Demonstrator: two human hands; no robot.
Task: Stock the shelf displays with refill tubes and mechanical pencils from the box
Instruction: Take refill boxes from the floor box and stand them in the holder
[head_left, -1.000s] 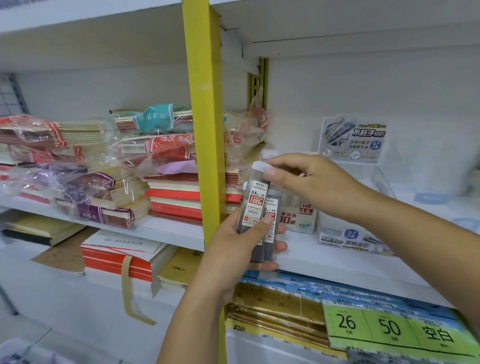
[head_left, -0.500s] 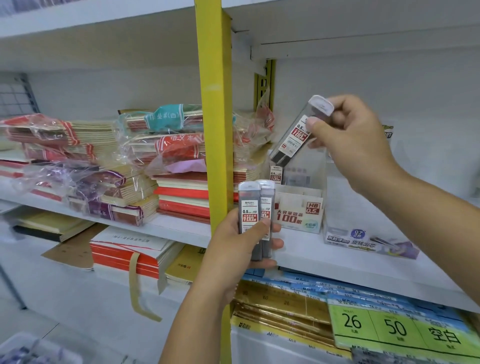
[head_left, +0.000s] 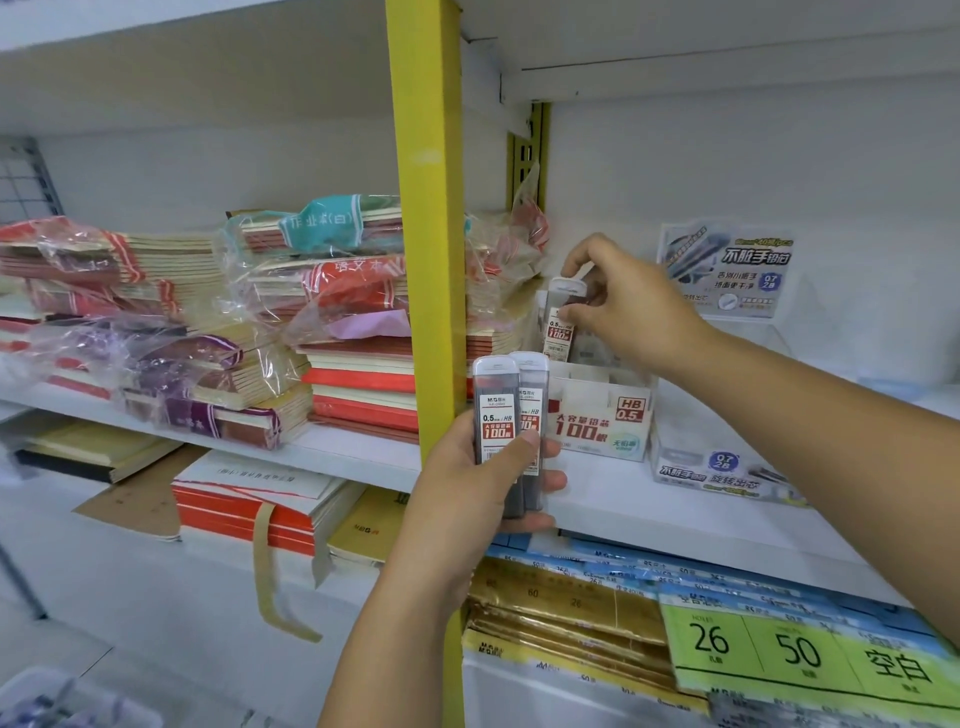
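My left hand (head_left: 467, 499) grips two clear refill tubes (head_left: 506, 415) with red-and-white labels, held upright in front of the shelf edge. My right hand (head_left: 623, 306) pinches a third refill tube (head_left: 561, 327) by its top and holds it upright over the back of the white display box (head_left: 602, 421) marked HB 0.5, its lower end down among the box's dividers. A second clear display (head_left: 722, 467) with a blue 0.7 2B label stands to the right of the box.
A yellow upright post (head_left: 431, 249) stands just left of my left hand. Wrapped notebook stacks (head_left: 322, 312) fill the shelf left of it. Packs of paper (head_left: 566, 608) and green price cards (head_left: 795, 649) lie on the shelf below.
My right hand has come down from above the display with its tube, which has turned from tilted to upright and now reaches into the box. My left hand holds its two tubes as before.
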